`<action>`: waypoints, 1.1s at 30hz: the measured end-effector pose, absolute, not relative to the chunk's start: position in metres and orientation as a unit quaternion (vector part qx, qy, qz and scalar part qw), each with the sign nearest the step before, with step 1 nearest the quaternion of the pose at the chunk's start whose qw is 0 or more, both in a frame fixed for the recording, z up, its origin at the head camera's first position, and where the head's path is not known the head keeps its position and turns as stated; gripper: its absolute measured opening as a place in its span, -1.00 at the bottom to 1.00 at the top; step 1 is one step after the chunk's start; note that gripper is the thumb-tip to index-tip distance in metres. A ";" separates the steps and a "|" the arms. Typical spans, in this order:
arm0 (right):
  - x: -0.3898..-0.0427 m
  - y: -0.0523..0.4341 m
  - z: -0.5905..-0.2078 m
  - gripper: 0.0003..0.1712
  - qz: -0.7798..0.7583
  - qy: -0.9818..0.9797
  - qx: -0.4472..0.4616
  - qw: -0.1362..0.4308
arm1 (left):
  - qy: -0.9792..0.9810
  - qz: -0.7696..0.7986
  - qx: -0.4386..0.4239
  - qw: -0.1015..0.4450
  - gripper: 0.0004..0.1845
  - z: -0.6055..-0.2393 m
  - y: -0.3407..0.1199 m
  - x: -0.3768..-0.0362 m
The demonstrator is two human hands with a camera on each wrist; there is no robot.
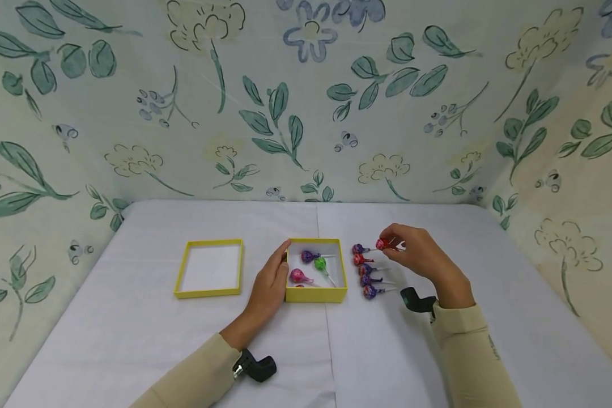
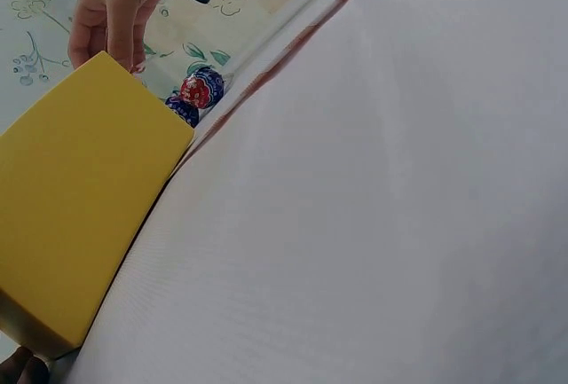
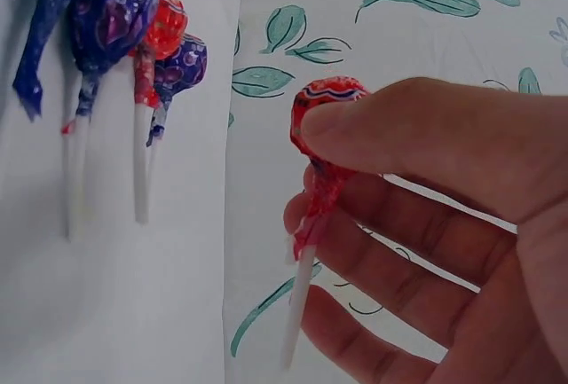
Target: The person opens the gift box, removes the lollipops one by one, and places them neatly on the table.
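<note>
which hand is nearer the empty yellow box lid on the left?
Left. The left hand rests against the open yellow box just right of the empty yellow box lid; the right hand is beyond that box, pinching a red lollipop.

In the head view, a fourth lollipop [image 1: 300, 285] is showing only as a sliver behind the front wall of the yellow box [image 1: 316, 294], colour uncertain. The left hand [image 1: 270, 283], at the box's 9 o'clock side, is hiding its fingertips. In the right wrist view, the top edge is cropping the row of lollipops [image 3: 115, 20] at 11 o'clock.
</note>
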State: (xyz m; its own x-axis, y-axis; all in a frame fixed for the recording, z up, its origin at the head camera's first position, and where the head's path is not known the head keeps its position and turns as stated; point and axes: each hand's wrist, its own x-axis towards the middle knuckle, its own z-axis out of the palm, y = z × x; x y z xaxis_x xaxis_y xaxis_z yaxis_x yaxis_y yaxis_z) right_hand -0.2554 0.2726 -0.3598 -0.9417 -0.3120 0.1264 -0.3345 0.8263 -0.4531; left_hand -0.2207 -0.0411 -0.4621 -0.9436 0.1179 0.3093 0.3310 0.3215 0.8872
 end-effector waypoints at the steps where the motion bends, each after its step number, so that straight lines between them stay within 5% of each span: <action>1: -0.255 0.273 -0.361 -0.75 0.241 -0.956 0.164 0.019 | -0.807 -0.566 -0.139 0.094 -0.50 -0.462 -0.041 -0.221; 12: -0.255 0.272 -0.366 -0.76 0.225 -0.962 0.148 -0.051 | -0.809 -0.564 -0.137 0.097 -0.49 -0.460 -0.041 -0.220; 33: -0.266 0.273 -0.385 -0.74 0.219 -0.966 0.127 -0.044 | -0.804 -0.570 -0.149 0.086 -0.50 -0.459 -0.042 -0.220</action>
